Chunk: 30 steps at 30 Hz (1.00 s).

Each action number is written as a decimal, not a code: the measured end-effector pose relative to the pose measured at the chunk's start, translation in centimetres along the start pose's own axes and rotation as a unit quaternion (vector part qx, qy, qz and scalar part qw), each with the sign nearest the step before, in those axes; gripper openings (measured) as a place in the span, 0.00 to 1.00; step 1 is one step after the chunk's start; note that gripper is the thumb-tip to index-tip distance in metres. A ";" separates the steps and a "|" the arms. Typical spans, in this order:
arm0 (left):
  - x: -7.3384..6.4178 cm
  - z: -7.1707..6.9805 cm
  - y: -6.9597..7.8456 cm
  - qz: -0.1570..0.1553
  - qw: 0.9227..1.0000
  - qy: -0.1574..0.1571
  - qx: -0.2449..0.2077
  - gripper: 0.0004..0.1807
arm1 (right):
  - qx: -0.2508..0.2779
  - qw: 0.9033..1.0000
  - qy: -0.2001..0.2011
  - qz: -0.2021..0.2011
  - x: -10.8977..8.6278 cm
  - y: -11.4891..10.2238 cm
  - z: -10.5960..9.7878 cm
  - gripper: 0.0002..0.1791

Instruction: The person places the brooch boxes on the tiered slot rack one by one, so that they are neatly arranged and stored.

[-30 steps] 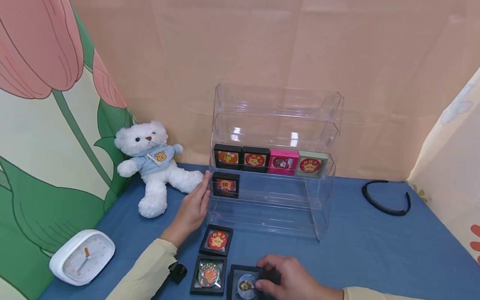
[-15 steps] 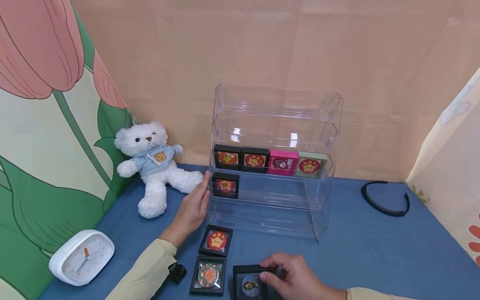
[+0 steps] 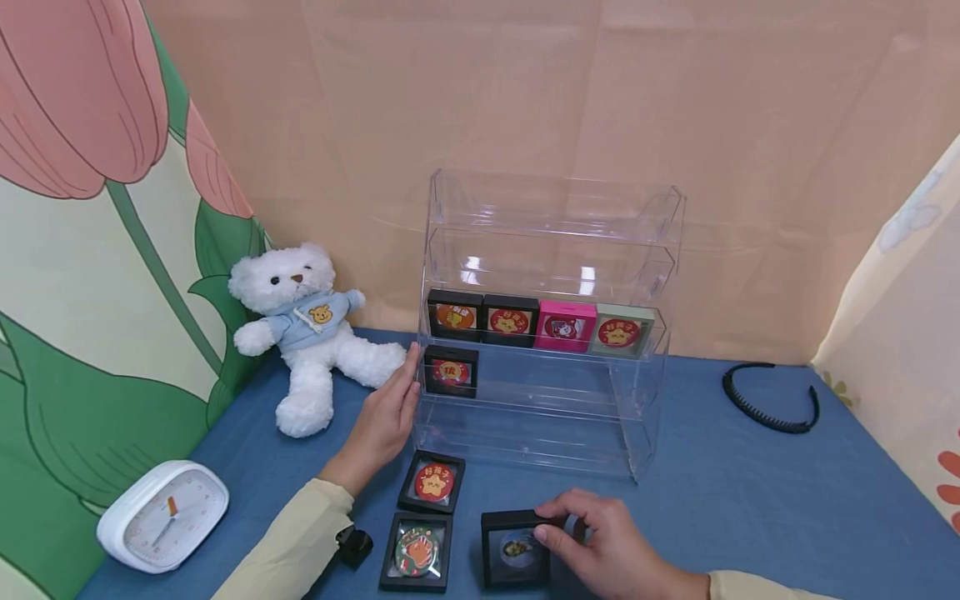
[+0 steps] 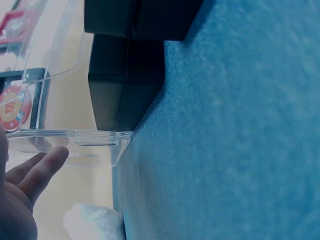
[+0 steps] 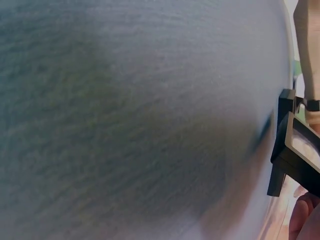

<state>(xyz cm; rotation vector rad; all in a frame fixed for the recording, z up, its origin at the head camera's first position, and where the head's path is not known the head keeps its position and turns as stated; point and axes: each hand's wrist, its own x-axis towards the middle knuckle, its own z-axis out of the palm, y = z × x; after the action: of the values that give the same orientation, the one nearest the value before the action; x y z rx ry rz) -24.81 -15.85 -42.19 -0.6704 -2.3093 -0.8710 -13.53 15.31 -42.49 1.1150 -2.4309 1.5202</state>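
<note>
My right hand (image 3: pixel 611 537) pinches a black square display case (image 3: pixel 517 552) at its upper right edge. Behind the case's clear window is a round badge, and the case stands tilted up toward the rack. In the right wrist view, the case (image 5: pixel 296 162) and fingertips (image 5: pixel 299 217) show at the right edge. My left hand (image 3: pixel 381 421) rests with straight fingers against the left side of a clear acrylic tiered rack (image 3: pixel 525 450). Two black cases, one with a red star badge (image 3: pixel 434 482) and one with a green-rimmed badge (image 3: pixel 417 550), lie flat before the rack.
One rack tier holds two black cases (image 3: pixel 511 320), a pink case (image 3: pixel 566 325) and a pale green case (image 3: pixel 622 332); another black case (image 3: pixel 451 371) sits a tier below. Around stand a white teddy bear (image 3: pixel 307 333), a white clock (image 3: pixel 165 517) and a black headband (image 3: pixel 768 417).
My right hand has lifted and tilted the black case up from lying nearly flat, moving it slightly right and toward the rack. My left hand has stayed against the rack.
</note>
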 end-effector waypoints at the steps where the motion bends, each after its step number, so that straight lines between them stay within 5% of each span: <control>1: 0.0 0.0 0.0 -0.001 1.000 -0.001 0.000 0.31 | -0.005 1.000 0.003 0.003 0.0 0.0 -0.1 0.09; 30: -0.1 0.0 0.2 -0.008 1.000 -0.006 -0.003 0.32 | -0.122 0.985 0.122 -0.002 2.4 -0.1 -2.0 0.09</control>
<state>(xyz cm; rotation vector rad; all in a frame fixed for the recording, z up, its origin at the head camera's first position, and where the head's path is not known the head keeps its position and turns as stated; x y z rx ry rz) -24.60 -15.77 -42.15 -0.6624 -2.3254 -0.8849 -15.86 15.66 -40.42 0.8334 -2.3626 1.2317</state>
